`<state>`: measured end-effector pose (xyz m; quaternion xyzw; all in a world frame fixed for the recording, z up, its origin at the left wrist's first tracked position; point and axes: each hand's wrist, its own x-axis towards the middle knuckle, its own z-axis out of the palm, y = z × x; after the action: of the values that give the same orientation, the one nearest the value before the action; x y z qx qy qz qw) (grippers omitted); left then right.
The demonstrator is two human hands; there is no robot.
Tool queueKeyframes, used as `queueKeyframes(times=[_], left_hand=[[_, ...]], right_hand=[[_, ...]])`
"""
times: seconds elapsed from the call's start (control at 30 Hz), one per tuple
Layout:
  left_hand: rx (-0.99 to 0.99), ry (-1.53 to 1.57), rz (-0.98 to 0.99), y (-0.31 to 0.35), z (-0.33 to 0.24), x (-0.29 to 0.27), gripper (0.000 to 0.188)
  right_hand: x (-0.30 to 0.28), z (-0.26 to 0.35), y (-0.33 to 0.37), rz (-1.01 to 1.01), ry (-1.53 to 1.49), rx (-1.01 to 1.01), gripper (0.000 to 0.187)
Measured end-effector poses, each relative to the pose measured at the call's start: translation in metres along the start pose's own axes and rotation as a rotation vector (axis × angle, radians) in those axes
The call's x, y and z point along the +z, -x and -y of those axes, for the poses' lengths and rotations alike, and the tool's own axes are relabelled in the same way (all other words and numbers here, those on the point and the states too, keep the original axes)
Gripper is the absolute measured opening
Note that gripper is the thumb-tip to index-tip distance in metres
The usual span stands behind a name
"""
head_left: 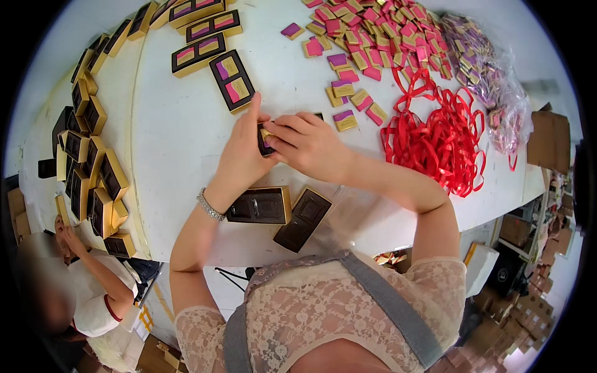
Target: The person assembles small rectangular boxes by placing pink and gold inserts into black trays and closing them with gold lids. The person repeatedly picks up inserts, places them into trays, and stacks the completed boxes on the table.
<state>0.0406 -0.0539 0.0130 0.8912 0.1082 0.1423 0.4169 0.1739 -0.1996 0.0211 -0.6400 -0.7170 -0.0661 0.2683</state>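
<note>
My left hand (241, 149) is wrapped round the side of a small box with a black tray (263, 148), its index finger stretched up along the edge. My right hand (311, 146) pinches a small gold wrapped chocolate (268, 140) at that tray; the fingers hide most of it. Just beyond stands a gold box (231, 82) with a purple and a pink wrapped chocolate in its black tray. Nearer to me, under my wrists, lie a gold box with a dark tray (258, 206) and a tilted dark tray box (303, 219).
Loose wrapped chocolates (379, 37) heap at the far right, beside a clear plastic bag (497, 105) of more. A tangle of red ribbon (435, 140) lies right of my right forearm. Several filled boxes (199, 53) line the back; boxes (93, 155) are stacked left, near another person (99, 292).
</note>
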Motion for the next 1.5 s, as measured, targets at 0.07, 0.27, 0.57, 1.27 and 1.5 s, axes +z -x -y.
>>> queueKeyframes(times=[0.07,0.27,0.57,1.27,1.5], left_hand=[[-0.05,-0.043,0.047,-0.003,-0.011,-0.008,0.102],[0.226,-0.488,0.007,-0.001,-0.004,-0.019,0.068],[0.222,-0.456,-0.082,0.002,0.002,-0.019,0.058],[-0.136,-0.428,0.153,0.044,-0.006,-0.089,0.053],[-0.205,-0.383,-0.025,0.067,0.036,-0.143,0.054]], right_hand=[[-0.008,0.002,0.005,0.051,-0.013,-0.008,0.038],[-0.027,-0.084,-0.032,-0.061,0.219,0.319,0.024],[-0.028,-0.067,-0.033,-0.144,-0.198,0.53,0.012],[0.005,-0.028,-0.084,-0.05,-0.019,0.345,0.042],[0.063,-0.041,-0.112,0.114,0.118,-0.066,0.045]])
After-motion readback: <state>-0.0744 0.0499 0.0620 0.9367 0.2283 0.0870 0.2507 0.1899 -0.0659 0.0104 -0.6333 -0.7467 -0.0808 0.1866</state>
